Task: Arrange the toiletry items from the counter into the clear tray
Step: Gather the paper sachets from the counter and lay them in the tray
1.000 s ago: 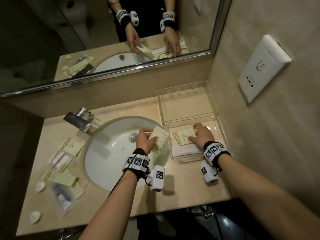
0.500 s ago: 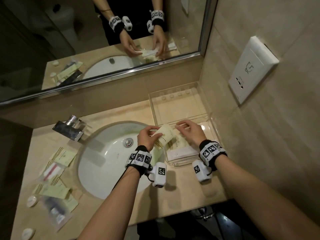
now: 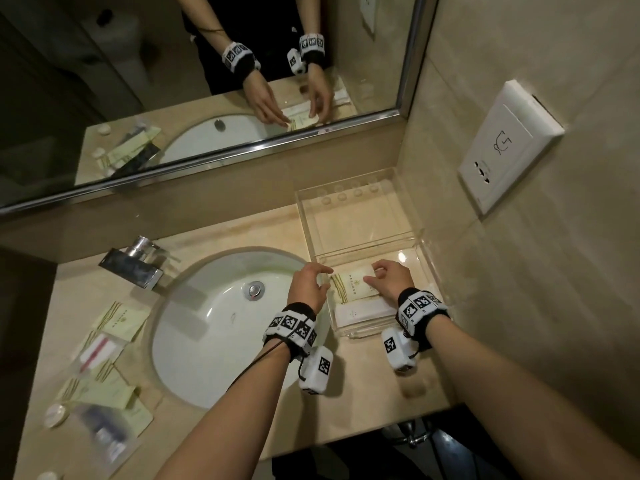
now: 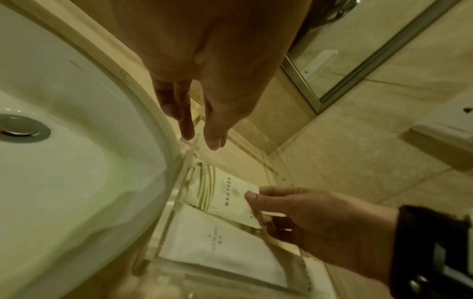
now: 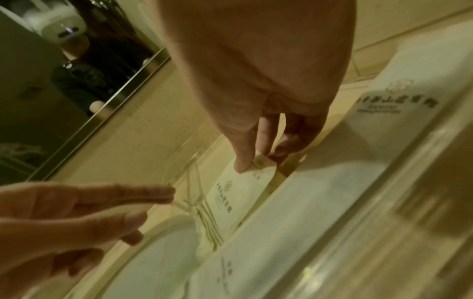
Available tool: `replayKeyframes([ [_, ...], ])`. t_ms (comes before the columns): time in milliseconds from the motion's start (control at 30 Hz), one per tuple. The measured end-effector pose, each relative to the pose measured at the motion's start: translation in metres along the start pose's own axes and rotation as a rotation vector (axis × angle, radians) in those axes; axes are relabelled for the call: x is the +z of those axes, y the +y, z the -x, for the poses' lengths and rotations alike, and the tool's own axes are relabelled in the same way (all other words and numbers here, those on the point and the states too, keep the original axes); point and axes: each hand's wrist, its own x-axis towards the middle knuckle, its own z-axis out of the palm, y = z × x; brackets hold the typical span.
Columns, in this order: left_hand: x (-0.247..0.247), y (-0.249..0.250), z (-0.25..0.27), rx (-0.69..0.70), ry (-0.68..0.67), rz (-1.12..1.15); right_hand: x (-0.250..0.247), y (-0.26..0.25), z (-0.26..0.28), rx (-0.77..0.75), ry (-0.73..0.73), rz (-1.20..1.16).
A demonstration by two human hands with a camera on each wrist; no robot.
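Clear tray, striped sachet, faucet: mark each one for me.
clear tray (image 3: pixel 420 251), head view, bare floor near its right wall.
striped sachet (image 3: pixel 353 285), head view, its printed middle.
faucet (image 3: pixel 133 270), head view, top of the flat spout.

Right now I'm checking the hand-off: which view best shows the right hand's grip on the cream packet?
Left wrist: right hand pinches the cream packet by its corner. The right wrist view shows fingertips only; the head view shows knuckles hiding the grip.

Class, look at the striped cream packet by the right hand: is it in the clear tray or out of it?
In. The striped cream packet lies flat within the clear tray walls, the right hand pinching its end.
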Motion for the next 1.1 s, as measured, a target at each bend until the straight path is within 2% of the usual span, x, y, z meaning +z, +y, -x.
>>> replayKeyframes([
  [367,0.023,-0.001,-0.005,0.046,-0.214,-0.329,0.002,0.009,0.001,-0.135,0.039,0.194],
  [533,0.026,-0.003,-0.004,0.045,-0.217,-0.331,0.002,0.01,0.007,-0.175,0.01,0.2],
  [867,0.024,-0.006,-0.003,0.072,-0.245,-0.307,0.003,0.008,0.011,-0.153,-0.018,0.24],
  [1100,0.018,-0.008,-0.001,0.083,-0.223,-0.251,-0.001,0.003,0.016,-0.153,0.018,0.251],
])
